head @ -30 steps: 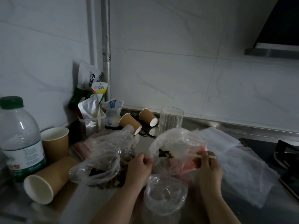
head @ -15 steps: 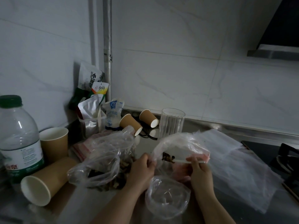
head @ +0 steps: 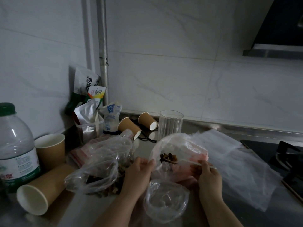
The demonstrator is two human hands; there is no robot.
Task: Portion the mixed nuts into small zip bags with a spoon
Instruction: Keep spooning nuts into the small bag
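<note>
Spoon has tipped lower since a second ago, its load of nuts now at the bag mouth.

Right hand (head: 209, 175) pinches the white spoon (head: 195, 163) by its handle, the bowl end reaching left past the fingertips with a dark heap of mixed nuts (head: 168, 157) on it. Left hand (head: 139, 169) pinches the rim of the small zip bag (head: 178, 153), holding it open just beyond its fingers. Filling is under way, I judge; next comes tilting the spoon to drop the nuts inside. Bag looks thin, clear and crumpled, pink-tinted near the right fingers.
</note>
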